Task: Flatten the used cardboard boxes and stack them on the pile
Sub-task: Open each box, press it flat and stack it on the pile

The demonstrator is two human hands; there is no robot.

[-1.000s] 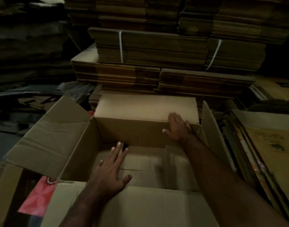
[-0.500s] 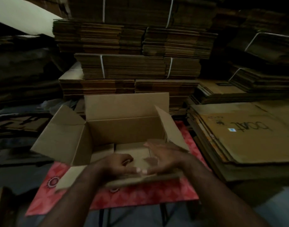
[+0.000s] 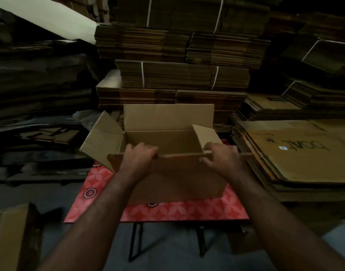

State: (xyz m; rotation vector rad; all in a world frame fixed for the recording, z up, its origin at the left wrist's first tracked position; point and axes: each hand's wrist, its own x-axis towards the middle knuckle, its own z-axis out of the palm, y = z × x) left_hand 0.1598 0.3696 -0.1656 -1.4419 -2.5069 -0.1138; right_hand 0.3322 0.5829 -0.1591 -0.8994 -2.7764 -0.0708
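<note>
An open brown cardboard box (image 3: 173,175) stands upright on a small red patterned table (image 3: 187,212). Its far flap stands up, and its left and right flaps splay outward. My left hand (image 3: 138,156) grips the top edge of the near wall on the left, fingers curled over it. My right hand (image 3: 220,157) grips the same edge near the right corner. A pile of flattened boxes (image 3: 297,153) lies just to the right of the table; its top sheet bears dark handwriting.
Tall strapped bundles of flat cardboard (image 3: 179,75) rise behind the table. Dark stacks (image 3: 40,85) fill the left side. Another cardboard piece (image 3: 13,237) stands at the lower left. Bare grey floor (image 3: 167,247) shows under the table's black legs.
My hands have come out of the box's inside and taken hold of its near top edge. The near wall now stands upright. The view has pulled back and risen.
</note>
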